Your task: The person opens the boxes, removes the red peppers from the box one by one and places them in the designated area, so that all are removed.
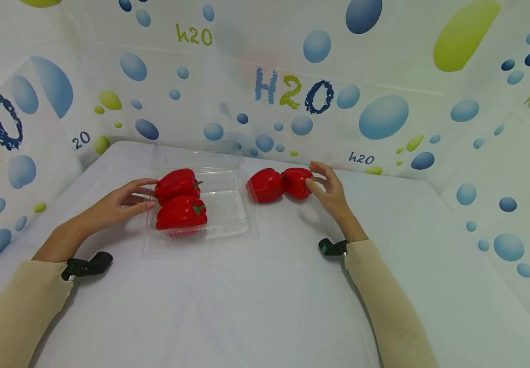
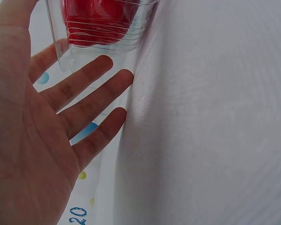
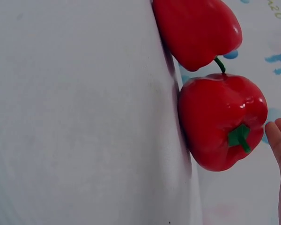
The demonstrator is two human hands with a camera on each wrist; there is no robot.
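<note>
Two red bell peppers [image 1: 176, 184] lie side by side in the left half of a clear plastic clamshell container [image 1: 226, 209]. At the container's left edge is my left hand [image 1: 116, 204], its fingers spread; in the left wrist view the fingers [image 2: 86, 84] look fairly straight beside the clear rim. Right of the container, two more red bell peppers sit on the table: a left one [image 1: 265, 186] and a right one [image 1: 296, 184], touching or nearly so. My right hand [image 1: 332, 193] is around the right pepper's outer side, fingers apart; whether they touch it I cannot tell.
The container's lid [image 1: 196, 156] stands open at the back. A white cloth [image 1: 265, 296] covers the table. Behind and at both sides rises a white curtain [image 1: 246, 46] printed with blue and green drops. Each wrist wears a black strap [image 1: 87, 266].
</note>
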